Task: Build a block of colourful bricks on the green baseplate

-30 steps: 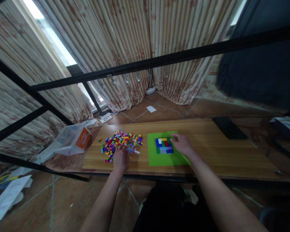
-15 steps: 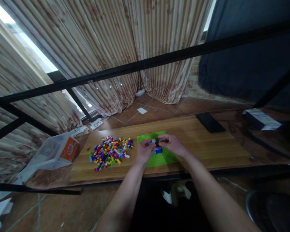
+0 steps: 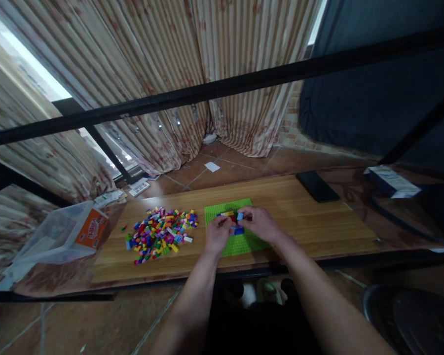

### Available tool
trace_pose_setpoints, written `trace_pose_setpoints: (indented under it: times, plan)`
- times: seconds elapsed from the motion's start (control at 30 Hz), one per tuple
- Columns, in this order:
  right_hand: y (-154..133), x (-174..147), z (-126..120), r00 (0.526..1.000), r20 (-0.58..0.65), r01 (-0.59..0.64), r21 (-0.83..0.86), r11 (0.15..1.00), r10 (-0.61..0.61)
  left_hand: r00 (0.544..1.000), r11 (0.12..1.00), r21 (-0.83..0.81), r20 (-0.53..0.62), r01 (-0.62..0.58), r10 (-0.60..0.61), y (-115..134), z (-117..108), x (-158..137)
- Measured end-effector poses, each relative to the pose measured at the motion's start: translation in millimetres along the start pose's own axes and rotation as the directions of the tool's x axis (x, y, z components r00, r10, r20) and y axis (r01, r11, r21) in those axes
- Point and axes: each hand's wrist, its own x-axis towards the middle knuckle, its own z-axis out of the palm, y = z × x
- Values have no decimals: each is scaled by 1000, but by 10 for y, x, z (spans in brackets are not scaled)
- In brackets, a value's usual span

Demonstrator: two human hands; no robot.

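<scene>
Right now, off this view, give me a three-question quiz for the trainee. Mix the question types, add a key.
1. Fill in: the heap of loose bricks lies to the person's ____ of the green plate.

2. Multiple choice: what colour is the single brick at the fingertips of the right hand?
A) yellow
B) light blue
C) white

3. True or false: the flat black object lies on the wooden table, apart from the green plate.

Key: 1. left; 2. B; 3. true
</scene>
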Motion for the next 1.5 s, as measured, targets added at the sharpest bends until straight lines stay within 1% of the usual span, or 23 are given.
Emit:
trace_pose_setpoints:
  times: [0.1, 0.2, 0.27, 0.4, 0.53, 0.67, 0.83, 1.03, 1.37, 1.5]
  plan:
    - [40, -21, -50, 996, -41, -80, -142, 987, 75, 996, 995, 102, -84, -16, 25, -91, -116, 111]
    - [44, -51, -37, 994, -13, -108, -238, 965, 108, 982, 977, 212, -176, -35, 74, -160, -209, 201]
    - [29, -63, 3, 991, 9, -127, -300, 945, 136, 973, 959, 282, -207, -38, 99, -180, -236, 220]
    - [-5, -58, 80, 980, 7, -181, -396, 900, 200, 972, 925, 380, -206, -25, 111, -173, -221, 201]
    - [-14, -32, 100, 973, -33, -220, -420, 880, 227, 980, 903, 429, -169, -23, 106, -159, -181, 207]
    - [-5, -8, 113, 968, -58, -246, -410, 878, 244, 985, 892, 452, -140, -27, 101, -140, -148, 223]
    - [29, 16, 150, 981, 0, -185, -296, 937, 194, 988, 881, 473, -125, -17, 87, -90, -123, 203]
    - [68, 33, 184, 987, 6, -154, -215, 964, 159, 990, 870, 493, -118, -14, 83, -56, -114, 180]
    - [115, 45, 178, 987, -12, -163, -166, 973, 163, 989, 858, 513, -120, -15, 89, -63, -105, 175]
    - [129, 70, 159, 984, -43, -177, -175, 969, 172, 988, 856, 517, -122, -21, 99, -72, -106, 174]
